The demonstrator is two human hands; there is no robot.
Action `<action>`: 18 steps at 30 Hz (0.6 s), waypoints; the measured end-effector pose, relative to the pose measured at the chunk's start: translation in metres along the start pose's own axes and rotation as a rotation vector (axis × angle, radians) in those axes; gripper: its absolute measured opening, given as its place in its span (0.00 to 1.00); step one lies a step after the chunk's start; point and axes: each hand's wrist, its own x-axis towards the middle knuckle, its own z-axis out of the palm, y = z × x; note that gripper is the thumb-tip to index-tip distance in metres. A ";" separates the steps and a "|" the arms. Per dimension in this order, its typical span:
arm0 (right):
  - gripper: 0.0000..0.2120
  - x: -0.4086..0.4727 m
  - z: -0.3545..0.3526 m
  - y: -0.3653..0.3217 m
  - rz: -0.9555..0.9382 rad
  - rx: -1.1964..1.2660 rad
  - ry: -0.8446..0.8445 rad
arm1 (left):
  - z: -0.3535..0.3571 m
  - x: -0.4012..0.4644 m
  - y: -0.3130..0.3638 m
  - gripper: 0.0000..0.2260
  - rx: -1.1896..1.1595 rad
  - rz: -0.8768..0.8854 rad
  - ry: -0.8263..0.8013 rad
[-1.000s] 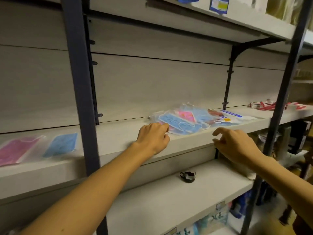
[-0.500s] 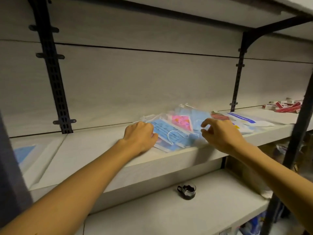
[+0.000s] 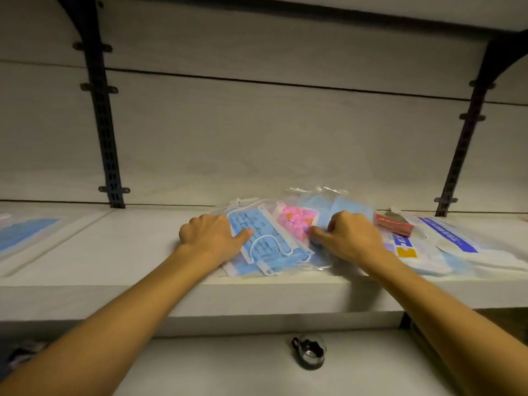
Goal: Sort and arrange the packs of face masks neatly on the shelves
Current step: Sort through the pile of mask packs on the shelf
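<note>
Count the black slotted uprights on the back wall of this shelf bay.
2. One upright stands at the left; the other upright stands at the right, behind the white packs. Others may lie outside the frame.

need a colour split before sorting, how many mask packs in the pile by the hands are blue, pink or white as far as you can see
blue: 2 plain to see, the front pack and one behind
pink: 1
white, printed blue: 2, and
total: 5 at least; the packs overlap, so more may be hidden
</note>
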 end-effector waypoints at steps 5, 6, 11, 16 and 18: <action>0.30 0.008 0.002 -0.012 -0.012 -0.043 -0.059 | -0.002 -0.010 0.006 0.31 -0.096 -0.172 -0.016; 0.29 0.009 0.004 -0.013 -0.010 -0.014 -0.066 | -0.002 -0.010 0.007 0.30 -0.107 -0.198 -0.019; 0.24 0.020 0.020 -0.001 0.025 0.273 -0.044 | 0.005 -0.004 0.007 0.22 -0.249 -0.279 0.039; 0.11 0.029 0.025 0.007 0.021 0.506 0.010 | 0.012 -0.002 0.005 0.13 -0.431 -0.279 0.143; 0.07 0.029 0.025 0.009 -0.003 0.557 0.062 | 0.012 -0.002 0.005 0.12 -0.456 -0.271 0.163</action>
